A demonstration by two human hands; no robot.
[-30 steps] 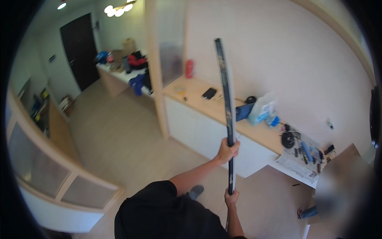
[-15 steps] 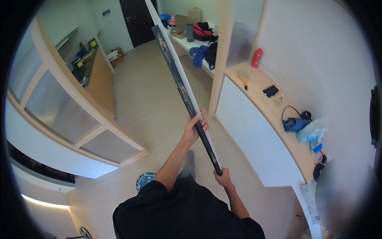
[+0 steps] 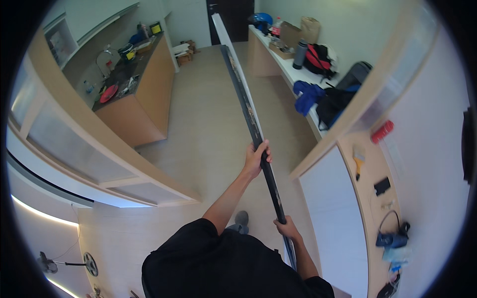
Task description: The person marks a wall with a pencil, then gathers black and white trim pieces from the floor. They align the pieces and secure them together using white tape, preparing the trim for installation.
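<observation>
A long, narrow trim strip [image 3: 247, 105], black on its broad side with scuffed pale patches and white along one edge, slants away from me between the partition frames. Whether it is one piece or two lying together I cannot tell. My left hand [image 3: 256, 158] is wrapped round the middle of it, thumb on top. Nearer my body, my right hand [image 3: 287, 228] grips the strip lower down. Its near end passes below that hand beside my right forearm, and its far end reaches up toward the dark door [image 3: 233, 22].
To the left curves a wood-framed partition [image 3: 149, 175], with a kitchen counter [image 3: 149, 94] beyond it. On the right stand a wood post [image 3: 318, 155] and a low cabinet [image 3: 334, 218] topped with a brush [image 3: 358, 160] and a red bottle [image 3: 382, 132]. Bags crowd a white shelf [image 3: 285, 67].
I have moved forward toward the opening between partition and post, and the view has turned. More of the strip's near end now shows below my right hand. Both hands still hold it.
</observation>
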